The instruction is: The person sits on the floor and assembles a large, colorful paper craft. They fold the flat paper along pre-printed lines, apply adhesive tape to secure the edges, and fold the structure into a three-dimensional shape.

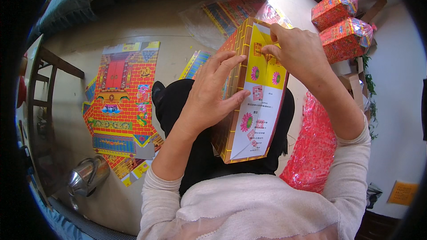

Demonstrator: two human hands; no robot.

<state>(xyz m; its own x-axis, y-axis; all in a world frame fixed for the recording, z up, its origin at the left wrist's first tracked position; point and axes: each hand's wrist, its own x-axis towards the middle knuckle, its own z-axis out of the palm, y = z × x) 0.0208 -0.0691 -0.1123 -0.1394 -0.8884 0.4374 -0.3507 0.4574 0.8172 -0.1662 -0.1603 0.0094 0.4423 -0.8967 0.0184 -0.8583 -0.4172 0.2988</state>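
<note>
A printed cardboard box (230, 138) with a brick pattern is propped on my lap between my knees. Its long face turned up to me has a yellow part with lotus prints (263, 70) and a white part (250, 106) bearing writing and red stamps; folded flaps meet there. My left hand (217, 90) holds the box's left side, fingers spread along the edge and thumb on the face. At the far right, my right hand (297, 46) has its thumb and forefinger bent on the yellow flap, by the edge. The box's underside is hidden.
Flat printed card sheets (123, 106) lie stacked on the floor to the left, near a metal kettle (88, 176) and a wooden stool (50, 70). A plastic bag (217, 16) holds more sheets ahead. Wrapped red boxes (347, 38) and a red plastic bundle (310, 146) are at right.
</note>
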